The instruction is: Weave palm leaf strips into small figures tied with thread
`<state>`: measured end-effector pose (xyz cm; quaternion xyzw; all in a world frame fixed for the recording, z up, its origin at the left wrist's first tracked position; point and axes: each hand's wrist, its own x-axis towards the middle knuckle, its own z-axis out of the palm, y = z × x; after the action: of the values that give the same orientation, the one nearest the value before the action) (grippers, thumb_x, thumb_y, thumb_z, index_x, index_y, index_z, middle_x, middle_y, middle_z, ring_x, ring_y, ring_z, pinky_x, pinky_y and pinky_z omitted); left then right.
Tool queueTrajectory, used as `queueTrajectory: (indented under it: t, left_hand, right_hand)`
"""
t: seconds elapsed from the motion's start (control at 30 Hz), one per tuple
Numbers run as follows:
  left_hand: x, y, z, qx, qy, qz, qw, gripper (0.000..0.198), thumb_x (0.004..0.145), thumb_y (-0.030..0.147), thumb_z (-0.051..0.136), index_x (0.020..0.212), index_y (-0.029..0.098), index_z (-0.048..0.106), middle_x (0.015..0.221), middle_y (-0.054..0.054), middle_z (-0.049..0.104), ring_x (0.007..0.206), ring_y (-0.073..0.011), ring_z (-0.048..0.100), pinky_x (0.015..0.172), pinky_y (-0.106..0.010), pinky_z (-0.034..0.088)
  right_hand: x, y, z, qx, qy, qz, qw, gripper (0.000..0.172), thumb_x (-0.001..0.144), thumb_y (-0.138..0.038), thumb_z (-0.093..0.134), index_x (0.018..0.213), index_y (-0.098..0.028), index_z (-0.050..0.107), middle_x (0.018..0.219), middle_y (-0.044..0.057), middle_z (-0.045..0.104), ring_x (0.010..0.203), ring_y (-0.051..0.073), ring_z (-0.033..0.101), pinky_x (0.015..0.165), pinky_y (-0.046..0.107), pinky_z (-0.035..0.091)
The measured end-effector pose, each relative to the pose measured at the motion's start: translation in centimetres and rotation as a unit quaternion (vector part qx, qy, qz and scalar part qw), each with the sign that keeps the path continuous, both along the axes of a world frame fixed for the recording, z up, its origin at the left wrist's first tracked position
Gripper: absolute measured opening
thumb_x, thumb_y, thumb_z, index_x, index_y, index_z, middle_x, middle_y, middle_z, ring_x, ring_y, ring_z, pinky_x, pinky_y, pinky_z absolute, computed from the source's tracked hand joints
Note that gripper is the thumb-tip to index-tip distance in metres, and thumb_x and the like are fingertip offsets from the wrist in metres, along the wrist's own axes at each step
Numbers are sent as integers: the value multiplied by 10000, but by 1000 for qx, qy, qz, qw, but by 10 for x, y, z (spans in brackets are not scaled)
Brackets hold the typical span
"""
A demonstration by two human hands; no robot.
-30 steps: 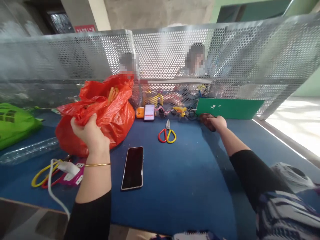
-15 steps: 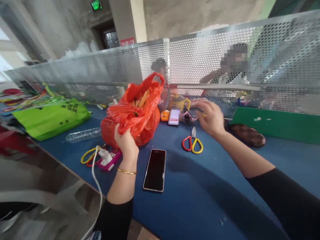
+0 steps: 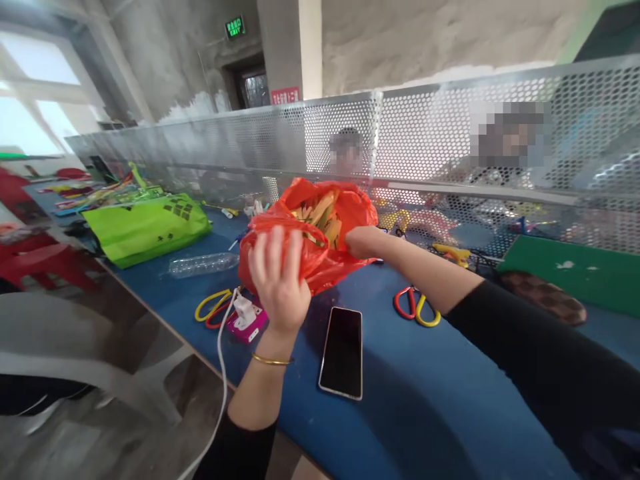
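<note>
A red plastic bag (image 3: 345, 267) stands on the blue table, its mouth spread wide and showing a heap of yellowish strips (image 3: 330, 217); I cannot tell what they are. Against the near left side of the bag lies my left hand (image 3: 280, 280), open with fingers stretched and apart. My right hand (image 3: 364, 241) is closed on the bag's right rim, its fingertips hidden. A dark-screened phone (image 3: 342, 353) lies in front of the bag. Scissors (image 3: 421, 321) with one red and one yellow handle lie under my right forearm, blades hidden.
To the left are a purple power strip (image 3: 254, 328) with a white plug and cable, more scissors (image 3: 201, 308), a clear plastic bottle (image 3: 203, 265) and a green bag (image 3: 145, 230). A checkered case (image 3: 545, 297) lies right. A perforated metal divider (image 3: 425, 140) runs behind, with people beyond.
My right hand has moved left onto the bag's rim and closed. My left hand has loosened its hold and spread its fingers. The bag's mouth is lower and wider. The view has shifted left.
</note>
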<state>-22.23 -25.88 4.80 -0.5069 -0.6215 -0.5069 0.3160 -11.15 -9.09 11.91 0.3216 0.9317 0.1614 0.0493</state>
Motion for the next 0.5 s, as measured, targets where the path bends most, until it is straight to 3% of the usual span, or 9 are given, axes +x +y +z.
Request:
queueTrajectory:
  t: [0.1,0.17,0.23,0.3,0.4,0.5]
  left_hand:
    - [-4,3,-2,-123,53,-24,991,441,764,28,453,1040,248,719,1071,-52,749,1255,-291,543,1183,-623,152]
    - [-6,7,-10,-150,16,-1,989,390,744,33,449,941,209,736,928,-65,764,1086,-283,636,1177,-618,174]
    - [-8,10,-19,-153,-20,17,988,362,734,50,458,924,178,738,903,-82,760,959,-263,670,1178,-589,201]
    - [-12,12,-26,-154,-32,14,987,357,740,69,464,945,174,736,920,-82,758,920,-249,674,1183,-569,204]
    - [-17,14,-29,-164,-37,3,986,346,765,93,464,959,198,731,932,-64,757,932,-245,669,1181,-564,207]
    - [-18,15,-29,-171,-46,-2,984,326,790,107,465,951,205,730,925,-59,755,934,-244,665,1172,-554,232]
  right_hand:
    - [-18,7,2,40,37,11,998,431,905,-90,370,1255,-89,621,1163,218,689,1084,280,656,859,359,507]
    - [-38,18,5,85,62,57,993,516,946,-80,265,1424,-53,454,1407,241,534,1299,286,516,1000,401,437]
    - [-56,34,7,126,51,125,983,531,960,-93,253,1471,-8,369,1512,254,406,1417,304,367,1102,449,328]
    - [-68,50,7,123,9,144,982,508,938,-87,317,1423,1,441,1452,261,478,1384,323,407,1111,475,299]
    - [-71,64,4,79,-33,104,991,450,877,-50,398,1284,-41,589,1261,225,638,1210,296,567,1024,423,400]
    - [-62,66,-3,65,-41,85,993,439,884,-54,391,1266,-72,607,1269,198,639,1160,256,600,946,347,460]
